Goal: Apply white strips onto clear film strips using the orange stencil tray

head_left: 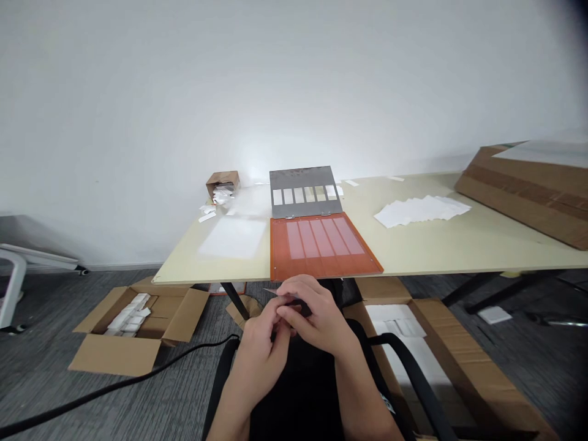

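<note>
Both of my hands meet in front of my chest, below the near edge of the table (436,245). My left hand (264,343) and my right hand (312,318) have their fingers pinched together around a small thin object (294,300); it looks dark with a pale tip, and I cannot name it. Just beyond my hands an orange plate (326,260) with several pink strips lies on the table. A grey metal stencil plate (303,177) with a row of rectangular slots is hinged up behind it.
A clear sheet (234,237) lies left of the orange plate, a pile of white slips (420,210) to its right. A small open box (223,182) stands at the back. Large cartons (528,190) sit far right. Open boxes (133,324) and a black cable (114,383) are on the floor.
</note>
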A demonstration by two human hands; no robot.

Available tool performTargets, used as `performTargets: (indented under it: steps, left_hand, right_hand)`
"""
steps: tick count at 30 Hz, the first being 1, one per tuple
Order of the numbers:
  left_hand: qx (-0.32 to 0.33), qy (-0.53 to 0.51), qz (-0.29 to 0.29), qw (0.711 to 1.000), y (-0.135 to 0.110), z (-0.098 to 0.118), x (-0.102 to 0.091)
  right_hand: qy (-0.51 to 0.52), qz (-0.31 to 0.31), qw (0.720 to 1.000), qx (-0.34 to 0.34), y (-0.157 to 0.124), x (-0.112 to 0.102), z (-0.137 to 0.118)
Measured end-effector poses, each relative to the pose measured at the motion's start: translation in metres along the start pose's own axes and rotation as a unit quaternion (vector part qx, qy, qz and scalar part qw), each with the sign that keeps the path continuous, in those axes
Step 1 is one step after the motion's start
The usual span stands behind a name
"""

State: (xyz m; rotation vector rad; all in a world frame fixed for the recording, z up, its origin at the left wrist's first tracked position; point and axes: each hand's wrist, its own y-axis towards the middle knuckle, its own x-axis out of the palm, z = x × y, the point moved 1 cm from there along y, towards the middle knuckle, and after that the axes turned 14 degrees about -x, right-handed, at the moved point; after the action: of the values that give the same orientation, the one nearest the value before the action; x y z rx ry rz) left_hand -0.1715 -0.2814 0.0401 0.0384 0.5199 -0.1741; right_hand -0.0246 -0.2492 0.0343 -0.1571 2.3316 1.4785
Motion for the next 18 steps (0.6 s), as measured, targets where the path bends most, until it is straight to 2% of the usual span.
performTargets:
  steps: [6,11,14,18]
  left_hand:
    - [-0.016,-0.002,-0.02,1.0,0.0,-0.003,0.0]
    - [-0.008,-0.006,-0.016,1.0,0.002,-0.005,0.002]
    - [-0.001,-0.002,-0.006,1.0,0.003,-0.007,0.001]
    - [-0.001,-0.006,-0.001,1.0,0.003,-0.009,0.001]
  right_hand:
    - [-0.028,-0.001,0.999,-0.041,0.003,-0.002,0.0]
    - [-0.12,-0.001,0.99,-0.067,0.003,0.011,0.003]
    - [-0.108,0.015,0.993,-0.042,0.003,0.018,0.002]
    - [-0.018,0.048,0.998,0.041,0.003,0.021,0.001]
